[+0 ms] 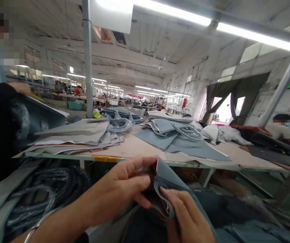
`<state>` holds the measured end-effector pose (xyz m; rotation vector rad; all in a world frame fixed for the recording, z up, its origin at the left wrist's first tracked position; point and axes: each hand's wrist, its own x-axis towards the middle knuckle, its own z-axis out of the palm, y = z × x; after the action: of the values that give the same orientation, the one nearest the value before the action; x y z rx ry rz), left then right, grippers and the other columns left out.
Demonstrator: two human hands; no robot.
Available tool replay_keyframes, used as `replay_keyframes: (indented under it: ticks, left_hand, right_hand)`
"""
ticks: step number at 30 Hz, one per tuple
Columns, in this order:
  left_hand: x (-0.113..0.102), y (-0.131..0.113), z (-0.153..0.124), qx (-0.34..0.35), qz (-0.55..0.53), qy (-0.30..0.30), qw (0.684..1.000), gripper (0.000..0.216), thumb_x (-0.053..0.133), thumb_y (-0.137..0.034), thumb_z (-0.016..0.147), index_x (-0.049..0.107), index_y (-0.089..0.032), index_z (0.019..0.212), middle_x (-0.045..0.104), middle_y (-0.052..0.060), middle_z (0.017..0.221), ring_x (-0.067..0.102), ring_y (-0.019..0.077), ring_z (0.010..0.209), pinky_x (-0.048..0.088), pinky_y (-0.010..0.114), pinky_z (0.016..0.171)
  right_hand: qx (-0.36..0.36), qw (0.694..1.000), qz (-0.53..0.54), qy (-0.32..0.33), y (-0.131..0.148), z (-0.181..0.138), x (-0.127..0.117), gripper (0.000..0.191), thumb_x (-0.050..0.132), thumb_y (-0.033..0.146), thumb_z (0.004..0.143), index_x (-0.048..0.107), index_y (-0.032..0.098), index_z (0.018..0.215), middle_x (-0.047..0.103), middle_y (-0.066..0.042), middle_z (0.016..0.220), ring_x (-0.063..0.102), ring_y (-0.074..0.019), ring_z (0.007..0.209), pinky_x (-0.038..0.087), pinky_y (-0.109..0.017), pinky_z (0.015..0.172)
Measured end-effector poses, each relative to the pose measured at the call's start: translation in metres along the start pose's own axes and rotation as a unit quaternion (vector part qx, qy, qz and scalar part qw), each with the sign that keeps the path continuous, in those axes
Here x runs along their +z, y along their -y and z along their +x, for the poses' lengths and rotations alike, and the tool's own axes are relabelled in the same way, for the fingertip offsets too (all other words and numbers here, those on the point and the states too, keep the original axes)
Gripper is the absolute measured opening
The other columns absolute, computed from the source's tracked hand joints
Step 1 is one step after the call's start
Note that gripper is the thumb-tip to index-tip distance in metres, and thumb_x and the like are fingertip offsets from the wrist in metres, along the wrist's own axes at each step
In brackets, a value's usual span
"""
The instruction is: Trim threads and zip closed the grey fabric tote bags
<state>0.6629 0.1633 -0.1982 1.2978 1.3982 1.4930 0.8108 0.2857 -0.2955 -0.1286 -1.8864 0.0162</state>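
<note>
My left hand and my right hand both pinch a folded piece of blue-grey leather-like material low in the middle of the view. The left thumb and fingers grip its upper fold, and a thin pinkish edge shows there. From below, the right hand's fingers close on the lower fold. A metal bangle sits on my left wrist. The material hangs down toward the bottom right.
A long worktable ahead carries stacks of grey cut panels, blue panels and coils of piping cord. A person in black stands at left. More cord lies lower left. A steel post rises behind the table.
</note>
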Motion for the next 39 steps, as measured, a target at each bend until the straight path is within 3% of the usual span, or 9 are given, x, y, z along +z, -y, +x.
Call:
replay_keyframes:
  ticks: [3,5,11,18,25,31,33,35,39]
  left_hand:
    - [-0.009,-0.009,0.020,0.187,0.261,-0.143,0.936,0.049,0.070,-0.031,0.079,0.056,-0.019,0.125,0.063,0.012,0.123,0.061,0.0261,0.109,0.052,0.036,0.084]
    - [-0.010,-0.011,0.036,0.272,0.351,-0.129,0.887,0.062,0.074,-0.028,0.077,0.051,-0.023,0.135,0.051,0.009,0.144,0.049,0.0263,0.129,0.044,0.040,0.104]
    - [0.000,-0.027,0.085,0.198,0.404,0.056,0.891,0.035,0.049,-0.032,0.095,0.064,-0.015,0.121,0.073,0.006,0.107,0.066,0.0204,0.098,0.049,0.031,0.090]
    - [0.001,-0.079,0.079,0.205,0.584,0.112,0.778,0.008,0.066,-0.018,0.073,0.073,-0.019,0.076,0.068,-0.002,0.069,0.059,0.0158,0.065,0.039,0.024,0.060]
    - [-0.014,-0.144,0.042,0.220,0.691,0.004,0.689,0.023,0.058,-0.007,0.074,0.074,-0.023,0.073,0.070,-0.001,0.075,0.063,0.0183,0.079,0.040,0.027,0.073]
    - [-0.018,-0.183,0.003,0.270,0.775,-0.210,0.531,0.028,0.050,-0.011,0.077,0.071,-0.013,0.094,0.070,0.012,0.094,0.063,0.0312,0.096,0.046,0.041,0.087]
    - [-0.011,-0.164,-0.008,0.309,0.752,-0.240,0.531,0.041,0.043,-0.006,0.076,0.066,-0.011,0.110,0.068,0.014,0.108,0.061,0.0296,0.108,0.043,0.044,0.099]
    - [-0.002,-0.139,-0.017,0.345,0.708,-0.220,0.575,0.053,0.042,-0.004,0.074,0.059,-0.016,0.122,0.067,0.009,0.121,0.058,0.0249,0.117,0.034,0.046,0.113]
    - [0.007,-0.107,-0.024,0.340,0.657,-0.225,0.634,0.044,0.056,-0.026,0.082,0.057,-0.017,0.125,0.068,0.010,0.121,0.058,0.0279,0.118,0.022,0.053,0.120]
  right_hand:
    - [0.000,0.999,0.030,0.024,-0.017,0.010,-0.018,0.030,0.050,0.013,0.094,0.067,0.022,0.117,0.071,-0.006,0.104,0.071,-0.0156,0.095,0.058,-0.019,0.084]
    - [0.000,0.997,0.059,0.049,-0.026,0.023,-0.031,0.028,0.053,0.016,0.095,0.066,0.025,0.118,0.070,-0.003,0.106,0.070,-0.0125,0.095,0.056,-0.015,0.084]
    - [0.093,0.980,0.153,0.085,-0.059,0.077,-0.065,0.017,0.063,0.033,0.093,0.074,0.021,0.098,0.071,-0.001,0.091,0.068,-0.0151,0.083,0.053,-0.020,0.074]
    - [0.257,0.870,0.402,0.126,-0.109,0.130,-0.081,0.035,0.087,0.039,0.067,0.076,0.015,0.090,0.072,-0.005,0.079,0.063,-0.0148,0.067,0.050,-0.021,0.059]
    - [0.224,0.842,0.484,0.084,-0.090,0.169,-0.102,0.038,0.092,0.036,0.057,0.074,0.017,0.085,0.073,-0.007,0.078,0.066,-0.0165,0.062,0.054,-0.024,0.054]
    - [0.142,0.779,0.598,0.120,-0.061,0.185,-0.076,0.037,0.091,0.037,0.061,0.070,0.020,0.087,0.073,-0.005,0.083,0.070,-0.0207,0.073,0.060,-0.031,0.066]
    - [0.134,0.758,0.625,0.131,-0.051,0.181,-0.054,0.035,0.089,0.036,0.064,0.067,0.019,0.086,0.072,-0.004,0.082,0.069,-0.0174,0.069,0.059,-0.028,0.066]
    - [0.130,0.750,0.633,0.141,-0.043,0.175,-0.033,0.035,0.087,0.037,0.066,0.064,0.019,0.086,0.072,-0.003,0.080,0.067,-0.0148,0.065,0.058,-0.025,0.064]
    - [0.123,0.760,0.615,0.169,-0.038,0.172,-0.005,0.042,0.084,0.045,0.067,0.062,0.019,0.090,0.071,-0.003,0.079,0.066,-0.0146,0.064,0.057,-0.025,0.063]
